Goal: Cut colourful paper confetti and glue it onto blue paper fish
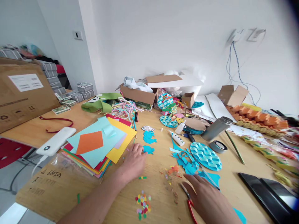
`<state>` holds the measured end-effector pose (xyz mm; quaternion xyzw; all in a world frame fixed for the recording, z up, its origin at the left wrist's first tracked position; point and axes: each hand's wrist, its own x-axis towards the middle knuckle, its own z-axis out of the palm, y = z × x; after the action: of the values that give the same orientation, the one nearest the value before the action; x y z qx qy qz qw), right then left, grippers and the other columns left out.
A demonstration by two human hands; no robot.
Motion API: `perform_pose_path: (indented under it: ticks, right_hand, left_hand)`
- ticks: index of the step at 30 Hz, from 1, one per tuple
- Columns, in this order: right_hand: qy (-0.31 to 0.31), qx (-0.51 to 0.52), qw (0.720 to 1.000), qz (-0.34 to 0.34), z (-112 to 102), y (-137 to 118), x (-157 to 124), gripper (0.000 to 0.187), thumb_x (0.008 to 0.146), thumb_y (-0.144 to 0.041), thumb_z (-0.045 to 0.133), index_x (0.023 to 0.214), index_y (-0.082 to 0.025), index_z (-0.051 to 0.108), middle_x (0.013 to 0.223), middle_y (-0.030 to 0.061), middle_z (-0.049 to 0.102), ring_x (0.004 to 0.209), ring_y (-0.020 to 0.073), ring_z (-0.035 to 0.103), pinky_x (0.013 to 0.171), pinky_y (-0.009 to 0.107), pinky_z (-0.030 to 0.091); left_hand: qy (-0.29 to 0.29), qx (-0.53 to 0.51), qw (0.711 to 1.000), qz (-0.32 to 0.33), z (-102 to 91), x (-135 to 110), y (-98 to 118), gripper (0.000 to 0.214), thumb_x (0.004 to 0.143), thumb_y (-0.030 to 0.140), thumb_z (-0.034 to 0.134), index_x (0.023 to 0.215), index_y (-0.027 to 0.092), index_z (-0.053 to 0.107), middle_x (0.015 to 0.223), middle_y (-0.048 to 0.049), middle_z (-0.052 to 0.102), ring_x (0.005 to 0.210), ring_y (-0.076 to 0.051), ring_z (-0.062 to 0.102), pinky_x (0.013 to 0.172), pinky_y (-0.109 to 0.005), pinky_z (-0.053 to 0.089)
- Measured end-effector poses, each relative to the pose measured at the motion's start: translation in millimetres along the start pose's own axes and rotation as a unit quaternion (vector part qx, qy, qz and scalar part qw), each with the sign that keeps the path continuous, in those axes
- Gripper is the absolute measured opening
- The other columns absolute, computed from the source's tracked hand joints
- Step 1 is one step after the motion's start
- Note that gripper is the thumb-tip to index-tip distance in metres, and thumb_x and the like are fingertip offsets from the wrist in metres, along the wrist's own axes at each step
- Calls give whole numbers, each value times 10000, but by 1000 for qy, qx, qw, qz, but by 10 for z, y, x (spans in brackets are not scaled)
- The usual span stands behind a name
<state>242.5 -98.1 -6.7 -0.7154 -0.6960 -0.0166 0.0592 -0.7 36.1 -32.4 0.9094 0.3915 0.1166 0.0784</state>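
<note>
My left hand (133,161) lies flat on the wooden table (158,186), its fingers stretched toward a small blue paper cutout (149,150). A larger blue fish-shaped cutout (148,137) lies just beyond it. My right hand (207,197) rests low at the right with its fingers spread flat, beside red-handled scissors (189,203) and over blue paper scraps (187,161). A stack of coloured paper sheets (98,146) sits left of my left hand. Small coloured paper dots (143,205) lie between my forearms.
A blue wave-pattern disc (205,156), tape roll (217,146), metal flask (216,128) and glue bottle (177,138) lie to the right. Cardboard boxes (140,93) line the wall. A white power bank (56,141) sits left; dark tablets (268,189) at lower right.
</note>
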Motion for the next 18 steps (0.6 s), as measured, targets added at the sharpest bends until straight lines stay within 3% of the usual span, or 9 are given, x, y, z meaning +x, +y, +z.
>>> perform_pose_path:
  ticks: [4, 7, 12, 18]
  right_hand:
    - [-15, 18, 992, -122, -99, -515, 620, 527, 833, -16, 376, 1243, -233, 625, 1142, 107, 672, 1044, 256, 612, 864, 348, 490]
    - [-59, 8, 988, -142, 8, -751, 947, 555, 834, -2, 379, 1293, -234, 585, 1226, 120, 618, 1107, 275, 561, 885, 368, 466]
    - [-96, -3, 987, -131, 242, -758, 1127, 486, 880, -66, 404, 1300, -240, 576, 1237, 127, 588, 1134, 287, 516, 892, 369, 439]
    - [-97, -16, 990, -98, 226, -664, 1211, 436, 883, -61, 402, 1227, -217, 619, 1251, 149, 567, 1159, 294, 479, 895, 368, 403]
  left_hand:
    - [-7, -3, 1000, -16, 4, -53, 31, 327, 816, 87, 462, 1055, 200, 654, 1092, -133, 532, 1108, -307, 420, 938, -508, 392]
    - [-12, -8, 1000, -21, 8, -97, 55, 377, 829, 86, 461, 1140, 223, 624, 1110, -123, 522, 1135, -307, 399, 969, -545, 363]
    - [-7, -9, 1000, -12, -22, -119, 72, 377, 792, 69, 490, 1120, 200, 621, 1134, -117, 524, 1151, -295, 407, 1005, -503, 359]
    - [-20, -4, 1000, -5, -11, -124, 70, 432, 763, 106, 534, 1183, 189, 595, 1196, -126, 527, 1258, -328, 347, 1078, -550, 281]
